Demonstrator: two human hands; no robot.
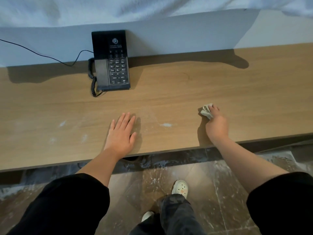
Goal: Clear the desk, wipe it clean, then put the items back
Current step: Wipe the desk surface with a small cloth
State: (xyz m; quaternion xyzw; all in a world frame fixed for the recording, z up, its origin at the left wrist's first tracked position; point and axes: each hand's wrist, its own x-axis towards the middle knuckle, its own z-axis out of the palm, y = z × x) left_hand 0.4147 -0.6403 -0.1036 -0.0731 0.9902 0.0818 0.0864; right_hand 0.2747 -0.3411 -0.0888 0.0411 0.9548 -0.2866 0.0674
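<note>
Wiping is underway: right hand (216,124) is pinching a small crumpled pale cloth (205,111) against the light wooden desk (186,85), while left hand (121,133), fingers straight and slightly spread, is lying flat, probably for support, beside white dusty smears (166,125).

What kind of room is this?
Probably a hotel room, though I can't be sure. A black corded phone with a logo sits on a long wooden desk against a wall, and white fabric, maybe bedding, shows beyond. The right hand grips a rag.
</note>
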